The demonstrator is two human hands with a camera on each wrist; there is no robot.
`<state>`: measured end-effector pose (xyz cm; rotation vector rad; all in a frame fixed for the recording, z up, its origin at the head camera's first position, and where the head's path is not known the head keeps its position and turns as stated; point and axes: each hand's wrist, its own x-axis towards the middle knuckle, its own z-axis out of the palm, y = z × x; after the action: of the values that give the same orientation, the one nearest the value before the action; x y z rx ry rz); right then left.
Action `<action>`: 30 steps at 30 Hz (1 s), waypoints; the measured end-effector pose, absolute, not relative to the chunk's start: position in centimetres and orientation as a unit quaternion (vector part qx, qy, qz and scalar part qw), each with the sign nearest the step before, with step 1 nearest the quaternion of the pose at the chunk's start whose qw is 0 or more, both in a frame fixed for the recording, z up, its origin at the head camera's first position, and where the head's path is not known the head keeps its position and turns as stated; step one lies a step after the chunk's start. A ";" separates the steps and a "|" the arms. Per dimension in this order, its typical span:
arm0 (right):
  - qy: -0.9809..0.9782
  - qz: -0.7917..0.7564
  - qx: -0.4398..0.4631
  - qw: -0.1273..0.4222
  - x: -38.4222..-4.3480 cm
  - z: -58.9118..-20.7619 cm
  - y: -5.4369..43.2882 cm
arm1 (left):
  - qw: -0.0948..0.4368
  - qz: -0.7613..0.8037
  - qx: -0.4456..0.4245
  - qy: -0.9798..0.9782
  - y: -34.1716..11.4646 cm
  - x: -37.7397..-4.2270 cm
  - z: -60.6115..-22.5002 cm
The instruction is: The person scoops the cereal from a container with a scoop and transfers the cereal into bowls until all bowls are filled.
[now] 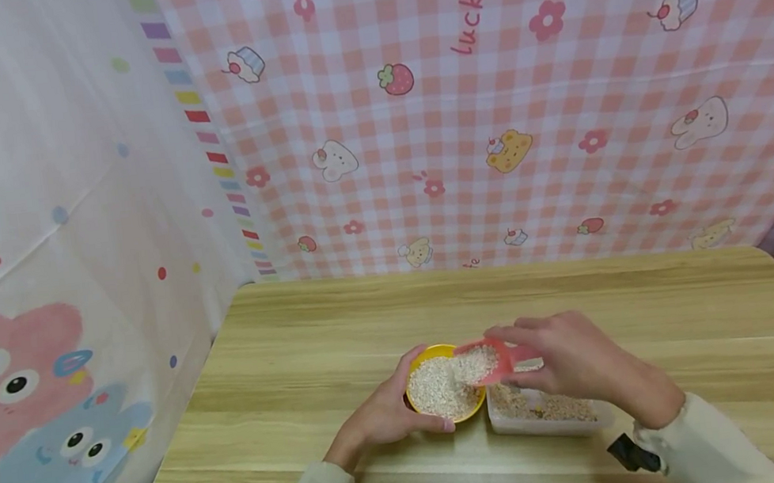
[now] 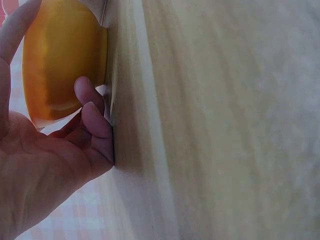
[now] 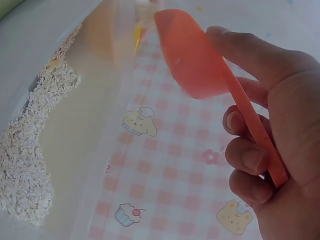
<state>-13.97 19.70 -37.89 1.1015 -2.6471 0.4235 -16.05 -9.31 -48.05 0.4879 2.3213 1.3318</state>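
A yellow bowl (image 1: 440, 348) holds pale oat flakes (image 1: 438, 389) and stands on the table. My left hand (image 1: 383, 412) grips it from the left, thumb along the near side; the left wrist view shows fingers curled against the bowl's outer wall (image 2: 65, 60). With my right hand (image 1: 577, 351) I hold a pink-red scoop (image 1: 504, 359) by its handle. The scoop is tilted over the bowl's right side, with flakes in its mouth. In the right wrist view, the fingers of my right hand (image 3: 280, 115) wrap round the scoop's handle (image 3: 252, 117).
Just right of the bowl, below my right hand, sits a translucent plastic tub (image 1: 547, 427) with more flakes in it. The wooden table (image 1: 310, 322) meets a pink checked cloth (image 1: 367, 196) at the back. A printed white cloth (image 1: 94, 251) hangs on the left.
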 end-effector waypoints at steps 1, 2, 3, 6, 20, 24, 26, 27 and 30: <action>-0.906 0.139 0.380 0.127 -13.9 -37.9 19.6 | 0.209 0.479 0.176 0.834 -9.3 -16.1 -48.1; -0.905 0.134 0.383 0.131 -13.9 -37.9 19.6 | 0.209 0.478 0.176 0.834 -9.3 -16.1 -48.0; -0.904 0.130 0.385 0.134 -13.9 -37.9 19.5 | 0.209 0.478 0.177 0.835 -9.3 -16.1 -48.0; -0.899 0.117 0.394 0.154 -13.9 -37.9 19.4 | 0.209 0.477 0.177 0.835 -9.3 -16.1 -48.0; -0.877 0.038 0.431 0.210 -13.8 -37.7 18.9 | 0.209 0.473 0.175 0.838 -9.3 -16.0 -47.9; -0.857 0.019 0.451 0.248 -14.0 -38.1 19.1 | 0.209 0.471 0.175 0.839 -9.2 -16.0 -47.9; -0.848 0.011 0.459 0.265 -14.1 -38.2 19.2 | 0.209 0.470 0.176 0.839 -9.2 -16.0 -47.9; -0.844 0.008 0.463 0.272 -14.2 -38.3 19.2 | 0.209 0.471 0.177 0.839 -9.2 -16.0 -47.9; -0.836 0.000 0.468 0.287 -14.3 -38.4 19.3 | 0.209 0.477 0.183 0.834 -9.3 -16.0 -47.9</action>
<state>-14.27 19.29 -38.38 1.2508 -2.2320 0.0012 -16.04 -9.25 -47.87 0.5088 2.3196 1.3280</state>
